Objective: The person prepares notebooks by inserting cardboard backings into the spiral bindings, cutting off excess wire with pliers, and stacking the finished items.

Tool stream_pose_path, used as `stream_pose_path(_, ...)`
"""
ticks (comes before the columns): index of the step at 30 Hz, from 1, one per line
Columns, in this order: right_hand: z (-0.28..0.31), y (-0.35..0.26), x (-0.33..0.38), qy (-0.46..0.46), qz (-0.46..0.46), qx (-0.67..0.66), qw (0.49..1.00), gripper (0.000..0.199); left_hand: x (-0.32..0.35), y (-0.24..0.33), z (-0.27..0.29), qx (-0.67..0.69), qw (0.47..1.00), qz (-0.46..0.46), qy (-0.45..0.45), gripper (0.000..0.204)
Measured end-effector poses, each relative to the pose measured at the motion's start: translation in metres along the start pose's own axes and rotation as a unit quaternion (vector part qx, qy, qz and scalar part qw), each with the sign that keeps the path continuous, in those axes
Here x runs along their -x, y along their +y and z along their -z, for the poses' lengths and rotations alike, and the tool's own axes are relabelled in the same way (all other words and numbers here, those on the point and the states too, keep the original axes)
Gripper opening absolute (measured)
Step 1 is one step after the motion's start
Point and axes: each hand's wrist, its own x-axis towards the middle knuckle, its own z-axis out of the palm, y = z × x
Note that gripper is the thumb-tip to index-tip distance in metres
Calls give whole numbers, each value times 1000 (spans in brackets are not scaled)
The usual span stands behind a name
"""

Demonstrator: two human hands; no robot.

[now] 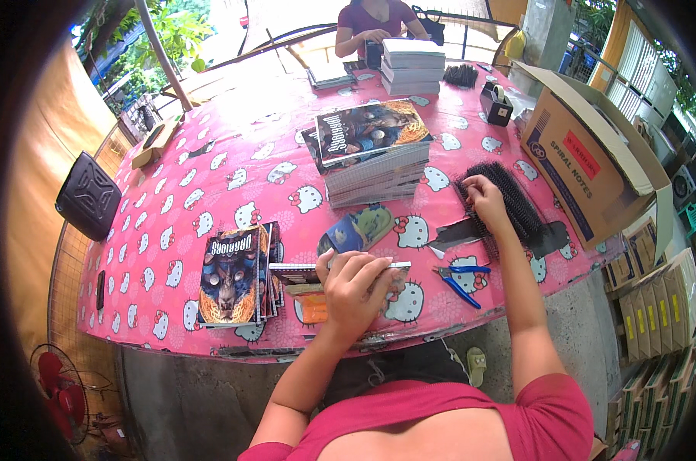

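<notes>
My left hand [353, 286] presses down on a notebook [338, 270] lying at the near edge of the pink patterned table [233, 154], fingers curled over its spine. My right hand [484, 197] reaches right and pinches a black spiral binding coil out of a row of such coils [509, 201]. Blue-handled pliers [460, 281] lie between my two hands. A small pile of illustrated notebooks [234, 275] rests left of my left hand. A taller stack of notebooks [372, 160] stands in the middle of the table.
An open cardboard box [593, 157] sits at the table's right edge, with packed boxes [659, 307] beyond it. A tape dispenser [495, 103] and more stacked notebooks [413, 65] are at the far side, where another person [375, 23] works. A red fan [60, 388] stands on the floor.
</notes>
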Motion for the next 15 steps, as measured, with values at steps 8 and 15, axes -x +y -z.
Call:
stream_pose_path(8, -14, -107, 132, -183, 221, -74, 955, 24, 1, 2, 2, -3, 1000, 17, -5, 17)
stream_pose_path(15, -17, -121, 135, -137, 231, -69, 961, 21, 0, 2, 1, 2, 1000, 20, -7, 16)
